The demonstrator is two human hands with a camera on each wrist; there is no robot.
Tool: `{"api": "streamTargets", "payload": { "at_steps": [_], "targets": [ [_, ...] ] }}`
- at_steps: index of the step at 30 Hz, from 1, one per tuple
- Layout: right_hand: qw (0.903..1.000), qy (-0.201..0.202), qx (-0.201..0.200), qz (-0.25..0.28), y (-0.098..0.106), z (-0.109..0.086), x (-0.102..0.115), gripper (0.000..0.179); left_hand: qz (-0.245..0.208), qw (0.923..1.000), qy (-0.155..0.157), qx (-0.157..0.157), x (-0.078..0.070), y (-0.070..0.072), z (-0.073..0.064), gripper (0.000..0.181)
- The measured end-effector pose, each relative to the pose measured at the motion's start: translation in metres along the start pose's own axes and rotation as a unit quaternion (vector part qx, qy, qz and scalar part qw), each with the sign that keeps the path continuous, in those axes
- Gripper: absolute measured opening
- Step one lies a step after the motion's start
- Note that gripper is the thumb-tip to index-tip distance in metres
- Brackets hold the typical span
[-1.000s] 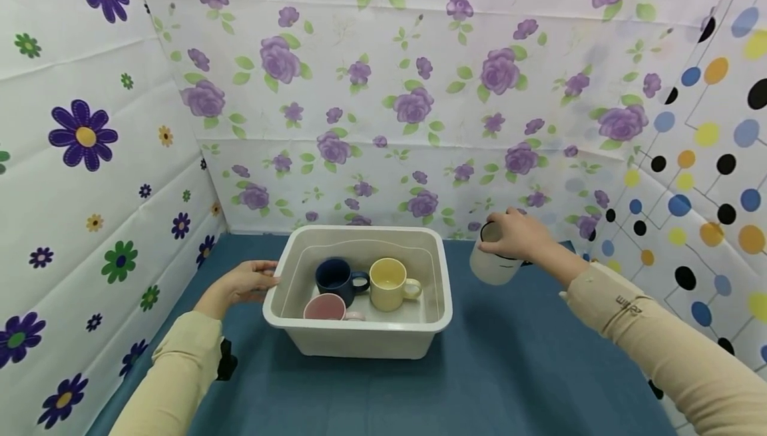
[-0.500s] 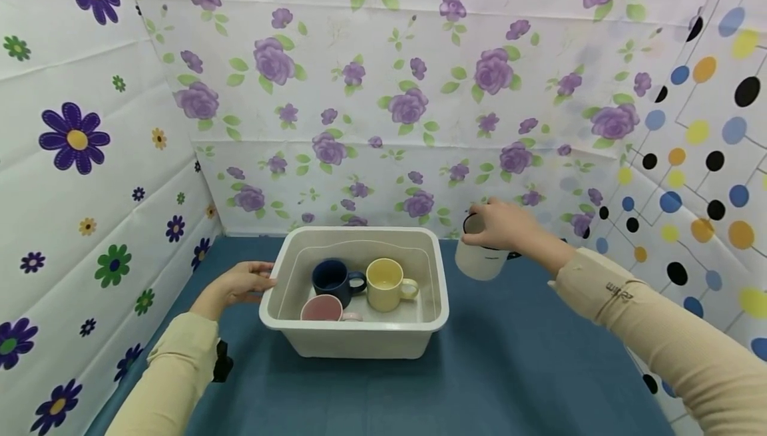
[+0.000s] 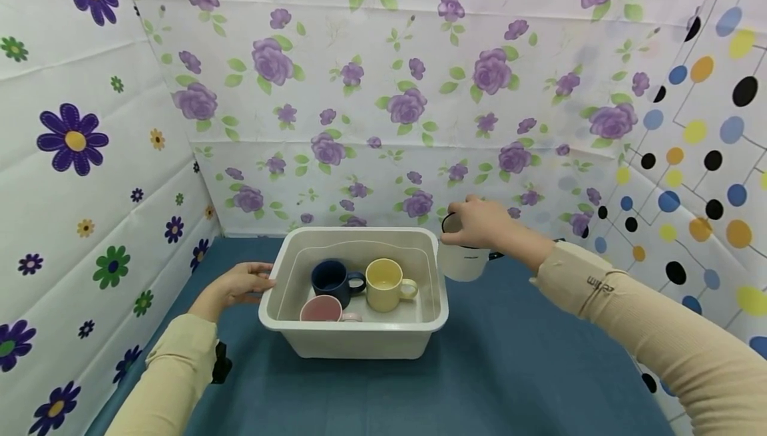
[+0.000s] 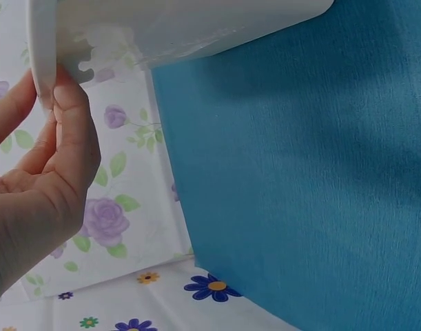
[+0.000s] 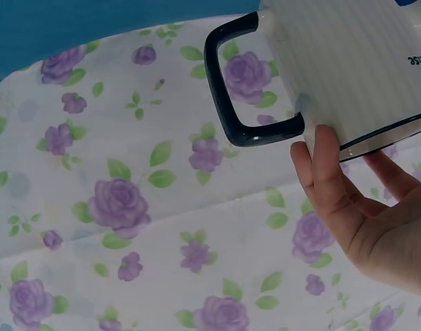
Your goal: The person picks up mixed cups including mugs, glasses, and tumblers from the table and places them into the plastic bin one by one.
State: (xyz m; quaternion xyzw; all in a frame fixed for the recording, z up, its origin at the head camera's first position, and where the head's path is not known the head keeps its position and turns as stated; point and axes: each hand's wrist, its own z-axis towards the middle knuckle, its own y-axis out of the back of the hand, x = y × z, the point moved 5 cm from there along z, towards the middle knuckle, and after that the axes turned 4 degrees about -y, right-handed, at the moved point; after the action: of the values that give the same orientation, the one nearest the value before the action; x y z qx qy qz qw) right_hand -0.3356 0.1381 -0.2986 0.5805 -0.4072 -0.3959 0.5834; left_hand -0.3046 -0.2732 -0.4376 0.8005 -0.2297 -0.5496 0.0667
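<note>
My right hand (image 3: 482,224) grips a white mug (image 3: 463,264) by its dark rim, in the air beside the right wall of a white plastic tub (image 3: 359,343). In the right wrist view this mug (image 5: 348,69) shows a dark handle (image 5: 231,131) and small printed letters, and the fingers pinch it at the rim. On the tub's left rim my left hand (image 3: 240,283) holds on, its thumb and fingers pinching the edge in the left wrist view. Inside the tub stand a navy mug (image 3: 329,279), a yellow mug (image 3: 383,286) and a pink mug (image 3: 320,308).
Blue cloth (image 3: 359,396) covers the table under the tub. A wall sheet with purple roses (image 3: 407,106) rises behind it. Patterned sheets close off the left and right sides. A black object (image 3: 222,363) is at the left wrist.
My right hand has carried the white mug leftward, closer to the tub's right rim. The left hand keeps its hold on the tub, and the mugs inside stay put.
</note>
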Motion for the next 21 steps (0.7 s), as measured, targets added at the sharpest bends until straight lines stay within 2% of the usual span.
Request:
{"api": "streamTargets", "payload": {
  "at_steps": [10, 18, 21],
  "targets": [
    [0.9995, 0.009, 0.024, -0.017, 0.002, 0.008, 0.027, 0.060, 0.007, 1.0000, -0.004, 0.004, 0.000, 0.000, -0.001, 0.065],
    [0.9985, 0.031, 0.038, -0.023, -0.001, 0.017, 0.046, 0.066, 0.005, 1.0000, -0.007, 0.003, 0.000, 0.001, 0.001, 0.065],
    [0.9981, 0.025, 0.053, -0.020, 0.002, 0.016, 0.058, 0.067, 0.005, 0.9999, -0.007, 0.006, 0.000, 0.001, 0.001, 0.065]
  ]
}}
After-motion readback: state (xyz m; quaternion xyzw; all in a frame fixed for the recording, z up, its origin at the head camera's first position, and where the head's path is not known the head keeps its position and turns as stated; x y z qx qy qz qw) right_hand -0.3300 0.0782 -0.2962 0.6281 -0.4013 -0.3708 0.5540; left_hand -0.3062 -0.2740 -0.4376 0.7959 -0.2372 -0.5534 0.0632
